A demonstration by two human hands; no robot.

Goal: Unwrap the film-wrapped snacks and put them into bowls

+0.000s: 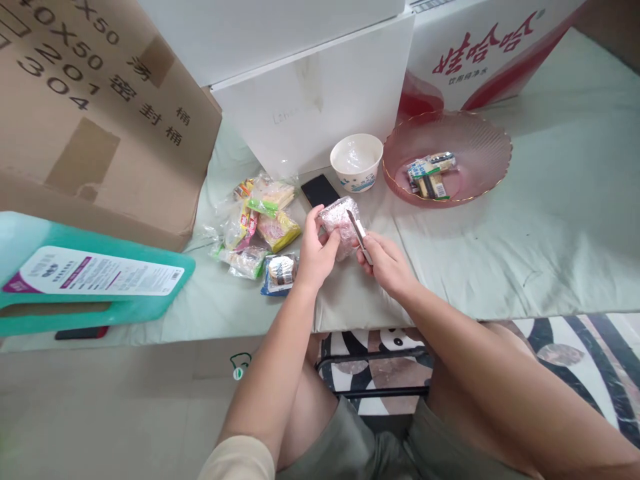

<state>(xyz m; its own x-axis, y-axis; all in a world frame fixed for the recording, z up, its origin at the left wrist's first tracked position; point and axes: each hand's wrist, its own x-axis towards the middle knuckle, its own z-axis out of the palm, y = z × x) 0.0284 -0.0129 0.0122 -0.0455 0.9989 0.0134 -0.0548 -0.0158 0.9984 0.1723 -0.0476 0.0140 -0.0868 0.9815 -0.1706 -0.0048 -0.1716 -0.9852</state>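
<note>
My left hand (320, 250) grips a clear plastic-wrapped packet (333, 215) with something pinkish inside, thumb across its near side. In my right hand (387, 263) is a small knife (357, 230), its dark blade pointing up and away, over the packet's right side. Whether the blade touches the wrapper I cannot tell. Left of my hands lies a pile of wrapped snacks (277, 230), with a blue-edged snack packet (279, 274) nearest my left wrist. Just beyond the packet, a black phone (320, 191) lies flat on the cloth.
A white paper bowl (357, 163) and a pink glass bowl (480, 183) holding several wrapped snacks stand beyond my hands. White boxes (350, 100) line the back. At left are a large cardboard box (165, 193) and a teal jug (150, 303). The cloth-covered table (565, 247) ends near my knees.
</note>
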